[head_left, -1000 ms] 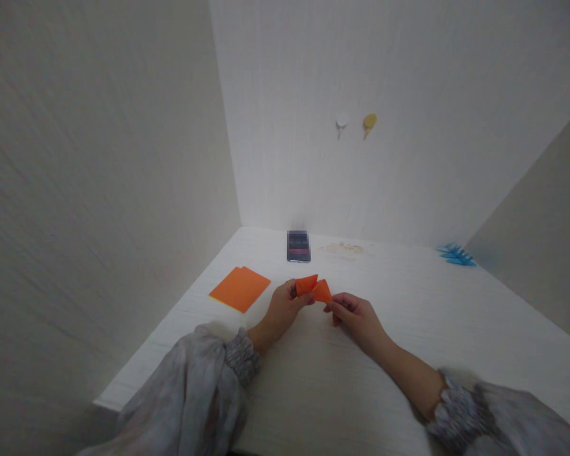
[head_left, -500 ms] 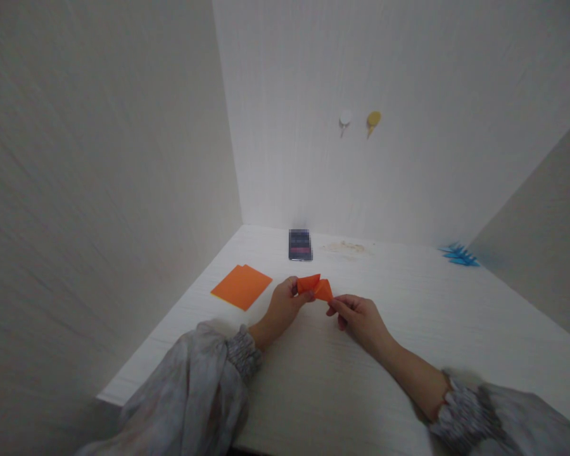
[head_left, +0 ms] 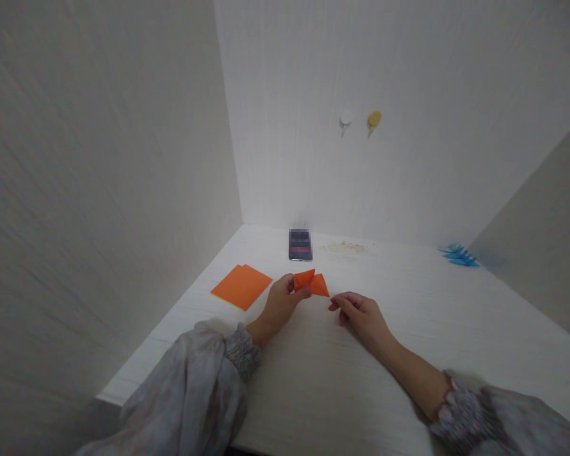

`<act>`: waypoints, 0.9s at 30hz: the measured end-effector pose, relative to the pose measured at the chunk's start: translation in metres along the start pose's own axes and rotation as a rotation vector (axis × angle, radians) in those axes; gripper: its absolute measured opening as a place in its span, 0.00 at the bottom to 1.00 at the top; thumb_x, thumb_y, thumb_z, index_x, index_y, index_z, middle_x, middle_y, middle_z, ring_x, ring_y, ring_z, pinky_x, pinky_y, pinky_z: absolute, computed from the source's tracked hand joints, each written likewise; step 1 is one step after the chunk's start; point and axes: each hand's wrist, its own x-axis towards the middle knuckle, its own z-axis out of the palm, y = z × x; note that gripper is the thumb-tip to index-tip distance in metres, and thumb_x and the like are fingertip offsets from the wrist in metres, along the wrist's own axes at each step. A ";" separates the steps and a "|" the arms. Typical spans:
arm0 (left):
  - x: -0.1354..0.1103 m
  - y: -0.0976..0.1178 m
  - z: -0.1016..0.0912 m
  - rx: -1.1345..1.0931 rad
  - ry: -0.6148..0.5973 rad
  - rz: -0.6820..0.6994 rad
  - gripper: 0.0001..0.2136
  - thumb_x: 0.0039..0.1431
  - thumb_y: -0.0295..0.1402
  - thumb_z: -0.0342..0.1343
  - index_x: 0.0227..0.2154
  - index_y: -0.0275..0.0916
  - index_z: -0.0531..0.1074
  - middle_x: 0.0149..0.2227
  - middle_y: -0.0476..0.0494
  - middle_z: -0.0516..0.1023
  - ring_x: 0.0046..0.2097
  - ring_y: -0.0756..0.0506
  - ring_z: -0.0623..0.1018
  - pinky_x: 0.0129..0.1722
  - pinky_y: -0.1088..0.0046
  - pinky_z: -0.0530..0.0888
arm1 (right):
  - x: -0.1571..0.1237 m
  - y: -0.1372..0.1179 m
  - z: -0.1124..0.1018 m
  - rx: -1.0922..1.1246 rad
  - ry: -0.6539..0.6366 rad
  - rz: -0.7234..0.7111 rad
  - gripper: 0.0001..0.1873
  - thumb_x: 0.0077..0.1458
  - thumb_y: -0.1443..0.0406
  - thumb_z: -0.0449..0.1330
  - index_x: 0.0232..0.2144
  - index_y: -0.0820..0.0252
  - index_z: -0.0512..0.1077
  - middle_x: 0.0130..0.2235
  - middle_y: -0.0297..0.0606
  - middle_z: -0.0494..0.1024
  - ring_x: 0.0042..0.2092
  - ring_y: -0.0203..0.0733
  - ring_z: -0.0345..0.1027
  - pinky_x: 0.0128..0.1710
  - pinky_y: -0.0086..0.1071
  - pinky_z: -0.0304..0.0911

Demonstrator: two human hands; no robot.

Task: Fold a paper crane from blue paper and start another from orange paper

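My left hand (head_left: 280,305) pinches a small folded orange paper piece (head_left: 310,282) just above the white table (head_left: 408,329). A short way to the right, my right hand (head_left: 361,315) rests low over the table, fingers curled, a small gap away from the paper's right tip. Nothing shows in my right hand. Both forearms wear loose grey sleeves.
A stack of flat orange paper sheets (head_left: 241,286) lies left of my hands. A dark phone (head_left: 300,245) lies near the back wall. Blue folded paper shapes (head_left: 459,256) sit at the far right. Two wall hooks, white (head_left: 345,120) and yellow (head_left: 373,120), hang above.
My right hand has let go of the folded orange paper and drawn slightly away. My left hand keeps the paper and has turned it a little.
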 end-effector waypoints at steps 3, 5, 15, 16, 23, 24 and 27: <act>-0.002 0.001 0.002 0.016 -0.015 0.002 0.10 0.46 0.33 0.56 0.33 0.34 0.69 0.31 0.45 0.74 0.33 0.48 0.73 0.34 0.71 0.69 | 0.001 0.000 0.004 0.050 -0.013 -0.004 0.12 0.44 0.57 0.56 0.26 0.61 0.69 0.22 0.33 0.72 0.18 0.31 0.59 0.17 0.26 0.53; -0.004 0.003 0.003 0.040 -0.023 -0.005 0.10 0.46 0.33 0.56 0.33 0.34 0.69 0.31 0.44 0.74 0.33 0.47 0.73 0.34 0.71 0.69 | 0.001 -0.001 0.007 0.047 -0.030 -0.004 0.12 0.43 0.57 0.58 0.25 0.61 0.69 0.23 0.33 0.72 0.18 0.31 0.58 0.18 0.26 0.53; -0.013 0.016 0.011 0.075 -0.066 -0.015 0.07 0.44 0.31 0.57 0.28 0.34 0.68 0.26 0.47 0.73 0.29 0.49 0.72 0.29 0.74 0.68 | -0.004 -0.014 0.012 -0.059 -0.108 0.028 0.16 0.46 0.55 0.54 0.17 0.61 0.67 0.11 0.26 0.58 0.14 0.28 0.47 0.14 0.25 0.41; -0.012 0.016 0.011 0.068 -0.066 -0.020 0.08 0.44 0.31 0.57 0.28 0.34 0.69 0.26 0.47 0.73 0.29 0.49 0.72 0.29 0.74 0.68 | -0.004 -0.014 0.012 -0.066 -0.109 0.040 0.17 0.46 0.55 0.54 0.16 0.61 0.67 0.10 0.26 0.57 0.13 0.28 0.46 0.14 0.25 0.41; -0.008 0.014 0.008 0.000 -0.058 -0.084 0.08 0.43 0.30 0.57 0.28 0.32 0.70 0.26 0.45 0.74 0.28 0.49 0.72 0.30 0.73 0.69 | -0.005 -0.014 0.011 -0.027 -0.153 0.100 0.15 0.46 0.57 0.55 0.16 0.61 0.67 0.12 0.28 0.61 0.13 0.28 0.47 0.14 0.24 0.40; -0.008 0.014 0.008 -0.014 -0.052 -0.099 0.08 0.43 0.30 0.58 0.27 0.32 0.71 0.25 0.45 0.74 0.28 0.49 0.72 0.30 0.73 0.69 | -0.005 -0.014 0.010 -0.020 -0.175 0.095 0.15 0.46 0.58 0.55 0.16 0.61 0.67 0.11 0.27 0.60 0.13 0.28 0.47 0.14 0.24 0.40; -0.006 0.015 0.008 -0.071 -0.041 -0.140 0.08 0.41 0.29 0.59 0.27 0.32 0.72 0.26 0.46 0.75 0.28 0.49 0.73 0.31 0.73 0.70 | -0.004 -0.012 0.009 0.003 -0.185 0.104 0.13 0.45 0.58 0.56 0.17 0.61 0.68 0.12 0.28 0.63 0.13 0.27 0.47 0.14 0.24 0.40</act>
